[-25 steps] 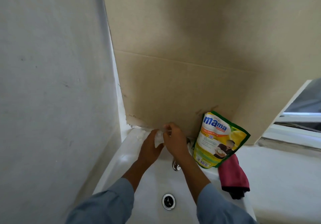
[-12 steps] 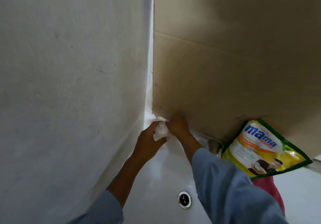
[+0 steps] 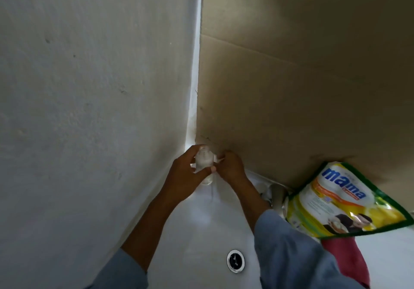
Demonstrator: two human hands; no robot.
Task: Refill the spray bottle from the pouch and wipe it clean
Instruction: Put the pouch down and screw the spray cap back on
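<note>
1. Left hand: grip wrapped round a small clear plastic spray bottle, held above the back left corner of the white ceramic sink, close to the white wall.
2. Right hand: fingers curled beside the bottle; whether the grip holds anything cannot be told.
3. Yellow-and-green refill pouch: leaning against the brown cardboard sheet at the right.
4. Dark red cloth: lying below the pouch.
5. Round metal drain: in the basin.
</note>
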